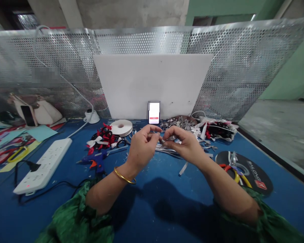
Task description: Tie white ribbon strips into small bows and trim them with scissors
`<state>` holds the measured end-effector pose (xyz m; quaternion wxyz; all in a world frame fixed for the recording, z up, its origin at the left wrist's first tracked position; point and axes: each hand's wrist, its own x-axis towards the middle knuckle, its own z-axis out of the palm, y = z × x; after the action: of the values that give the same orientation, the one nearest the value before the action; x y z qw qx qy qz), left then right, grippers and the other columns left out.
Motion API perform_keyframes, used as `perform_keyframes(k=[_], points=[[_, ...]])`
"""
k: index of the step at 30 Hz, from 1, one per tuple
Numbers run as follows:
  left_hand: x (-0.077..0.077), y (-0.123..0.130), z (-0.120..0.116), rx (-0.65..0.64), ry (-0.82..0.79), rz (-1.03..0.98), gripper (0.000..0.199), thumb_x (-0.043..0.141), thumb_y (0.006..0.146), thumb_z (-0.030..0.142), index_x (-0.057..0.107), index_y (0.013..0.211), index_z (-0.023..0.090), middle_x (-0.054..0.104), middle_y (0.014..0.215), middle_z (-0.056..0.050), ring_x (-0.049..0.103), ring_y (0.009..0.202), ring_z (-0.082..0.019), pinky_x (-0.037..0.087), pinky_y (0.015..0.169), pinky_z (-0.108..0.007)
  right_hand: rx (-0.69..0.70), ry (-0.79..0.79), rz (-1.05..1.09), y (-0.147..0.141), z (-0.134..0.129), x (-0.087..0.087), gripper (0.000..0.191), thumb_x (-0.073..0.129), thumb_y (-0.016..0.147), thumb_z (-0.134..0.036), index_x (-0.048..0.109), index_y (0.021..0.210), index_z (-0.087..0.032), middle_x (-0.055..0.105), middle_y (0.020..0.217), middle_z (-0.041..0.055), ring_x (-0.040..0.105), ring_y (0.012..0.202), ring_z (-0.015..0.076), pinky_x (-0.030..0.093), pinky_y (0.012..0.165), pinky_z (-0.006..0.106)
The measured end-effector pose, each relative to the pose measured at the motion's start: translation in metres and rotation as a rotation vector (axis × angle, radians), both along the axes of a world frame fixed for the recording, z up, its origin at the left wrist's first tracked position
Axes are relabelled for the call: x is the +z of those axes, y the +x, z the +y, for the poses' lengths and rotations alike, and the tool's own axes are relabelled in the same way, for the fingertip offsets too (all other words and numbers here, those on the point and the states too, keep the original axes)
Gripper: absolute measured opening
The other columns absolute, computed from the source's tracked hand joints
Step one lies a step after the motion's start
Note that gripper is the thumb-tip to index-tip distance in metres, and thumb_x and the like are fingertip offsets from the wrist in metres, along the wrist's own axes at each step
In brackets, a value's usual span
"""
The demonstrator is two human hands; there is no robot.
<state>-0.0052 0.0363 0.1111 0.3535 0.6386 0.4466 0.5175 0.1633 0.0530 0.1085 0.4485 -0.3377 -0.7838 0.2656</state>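
Note:
My left hand (143,143) and my right hand (183,145) meet above the middle of the blue table, thumbs and forefingers pinched. Between them is a small grey ribbon piece (163,141); its shape is mostly covered by the fingers. Both hands are closed on it. Beneath and behind the hands lie loose grey and white ribbon strips (171,151). Farther back, a pile of small grey ribbon pieces (178,123) rests on the table. One short pale strip (183,168) lies apart, below my right hand.
A blue glue gun (97,161), red and black bows (105,137) and a ribbon roll (121,127) lie left. A power strip (47,163) stands farther left. Pliers (236,170) rest on a black disc (258,173) at right. A lit phone (154,113) leans against a white board (154,81).

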Motion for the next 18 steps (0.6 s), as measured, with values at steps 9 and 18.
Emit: perform_keyframes(k=[9,18], points=[[-0.0008,-0.0017,0.003,0.002,-0.01,0.048,0.017,0.052,0.086,0.026,0.061,0.099,0.02,0.068,0.072,0.0,0.043,0.041,-0.004,0.032,0.042,-0.018,0.058,0.076,-0.031,0.0003,-0.0007,0.0001,0.01,0.06,0.083,-0.012,0.056,0.081,-0.021,0.056,0.083,0.0023,0.054,0.079,0.0165,0.043,0.07,0.029],[-0.0003,-0.0036,0.0037,-0.026,-0.034,0.047,0.02,0.048,0.089,0.031,0.059,0.102,0.021,0.067,0.073,0.001,0.044,0.036,-0.004,0.035,0.038,-0.019,0.053,0.056,-0.014,-0.0002,-0.0007,0.0002,0.01,0.06,0.082,-0.011,0.058,0.086,-0.02,0.056,0.085,0.0025,0.054,0.077,0.0154,0.044,0.068,0.029]])
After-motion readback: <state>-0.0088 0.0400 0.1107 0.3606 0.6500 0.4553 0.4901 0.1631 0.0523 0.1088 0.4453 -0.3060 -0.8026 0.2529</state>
